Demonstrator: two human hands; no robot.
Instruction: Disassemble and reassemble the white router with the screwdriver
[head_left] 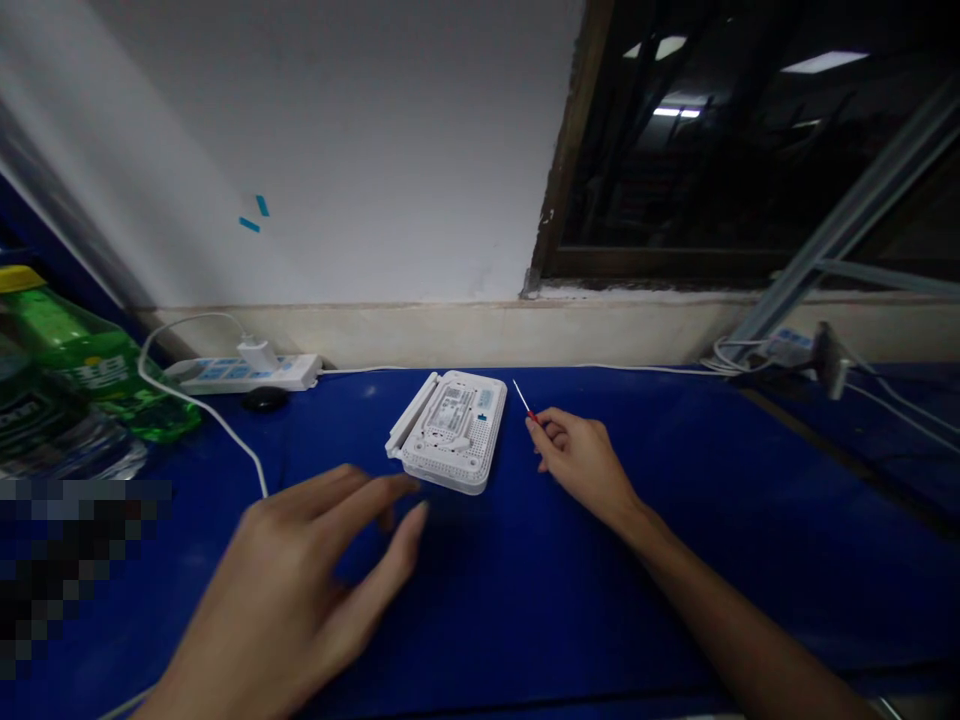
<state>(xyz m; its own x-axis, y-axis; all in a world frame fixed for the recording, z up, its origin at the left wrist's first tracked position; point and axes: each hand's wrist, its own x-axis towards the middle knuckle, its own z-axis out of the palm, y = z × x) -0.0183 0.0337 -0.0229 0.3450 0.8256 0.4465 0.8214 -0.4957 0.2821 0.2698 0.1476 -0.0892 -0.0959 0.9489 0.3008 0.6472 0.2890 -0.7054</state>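
A white router (457, 430) lies underside up on the blue table, its label and vent holes showing and its antennas folded along the left side. To its right, my right hand (566, 450) grips a small screwdriver (532, 413) by its red handle, the thin metal shaft pointing up and left, apart from the router. My left hand (307, 570) is nearer to me, below and left of the router. Its thumb and index finger are apart, with nothing between them, and the fingertips appear just short of the router's near edge.
A white power strip (292, 373) with a plugged-in charger (257, 352) sits by the wall, a black round object (265, 399) before it. Green bottles (97, 350) stand at left. A white cable (225, 420) crosses the table. Metal bars (832, 235) and more cables occupy the right.
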